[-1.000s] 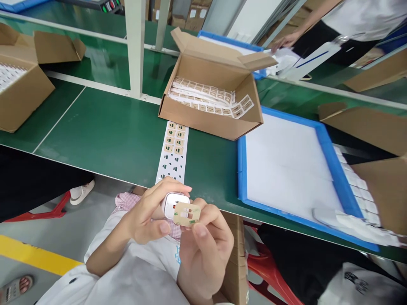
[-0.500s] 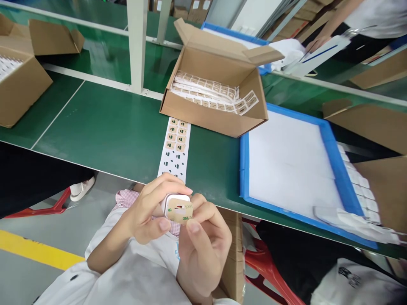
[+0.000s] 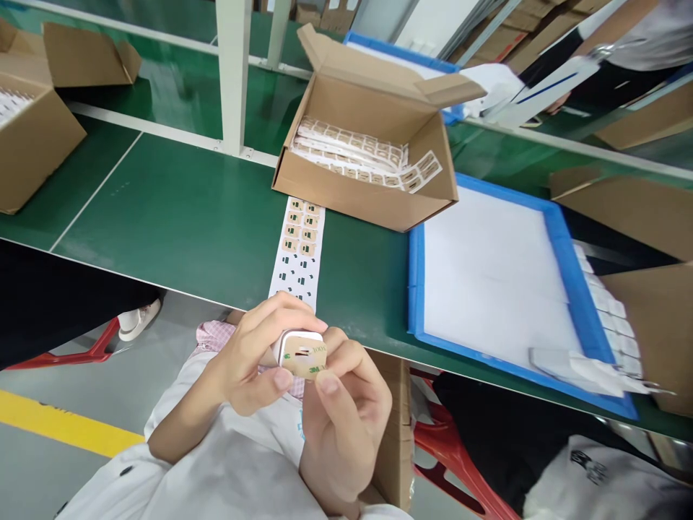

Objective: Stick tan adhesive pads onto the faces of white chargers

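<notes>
My left hand point(image 3: 254, 361) is wrapped around a small white plastic block point(image 3: 297, 339), held in front of my chest below the table edge. My right hand point(image 3: 346, 412) pinches a tan adhesive pad point(image 3: 306, 358) with green print and presses it flat against the block's face. Just beyond my hands, a white backing strip point(image 3: 301, 249) lies on the green table point(image 3: 178, 217), with tan pads at its far end and empty spots nearer me.
An open cardboard box point(image 3: 368, 144) of pad strips stands behind the strip. A blue tray point(image 3: 563, 238) with a white liner is at the right, white parts at its near corner. More cardboard boxes sit far left and right. Another person works at the top right.
The tan pad, held slightly off the block a second ago, now lies against its face. The view has shifted a little; my hands have stayed in place.
</notes>
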Tool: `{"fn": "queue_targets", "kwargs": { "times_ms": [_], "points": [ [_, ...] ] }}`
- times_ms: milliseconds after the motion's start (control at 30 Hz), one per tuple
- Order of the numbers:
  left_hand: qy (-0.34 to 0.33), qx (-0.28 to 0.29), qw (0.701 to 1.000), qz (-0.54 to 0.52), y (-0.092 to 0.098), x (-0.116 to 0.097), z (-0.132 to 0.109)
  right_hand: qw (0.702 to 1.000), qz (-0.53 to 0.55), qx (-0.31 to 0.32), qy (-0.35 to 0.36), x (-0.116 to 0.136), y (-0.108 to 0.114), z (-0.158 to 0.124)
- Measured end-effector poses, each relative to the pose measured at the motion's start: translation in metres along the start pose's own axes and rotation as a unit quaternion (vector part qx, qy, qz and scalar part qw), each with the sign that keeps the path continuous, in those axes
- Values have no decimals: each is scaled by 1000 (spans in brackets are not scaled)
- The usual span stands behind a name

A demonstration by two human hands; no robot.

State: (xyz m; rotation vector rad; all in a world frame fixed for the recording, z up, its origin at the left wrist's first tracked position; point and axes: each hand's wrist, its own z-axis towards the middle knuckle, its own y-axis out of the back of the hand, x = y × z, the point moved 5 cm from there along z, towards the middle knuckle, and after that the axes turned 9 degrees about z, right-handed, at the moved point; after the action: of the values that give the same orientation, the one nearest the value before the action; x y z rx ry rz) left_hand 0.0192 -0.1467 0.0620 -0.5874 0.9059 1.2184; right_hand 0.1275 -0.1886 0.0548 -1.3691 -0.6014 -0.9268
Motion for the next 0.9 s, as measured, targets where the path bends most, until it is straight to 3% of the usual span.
{"fn": "queue_targets", "kwargs": {
  "times_ms": [900],
  "points": [
    [-48,-19,998,41,-1,0,1,1000,-2,-15,17,-1,0,-2]
  ]
}}
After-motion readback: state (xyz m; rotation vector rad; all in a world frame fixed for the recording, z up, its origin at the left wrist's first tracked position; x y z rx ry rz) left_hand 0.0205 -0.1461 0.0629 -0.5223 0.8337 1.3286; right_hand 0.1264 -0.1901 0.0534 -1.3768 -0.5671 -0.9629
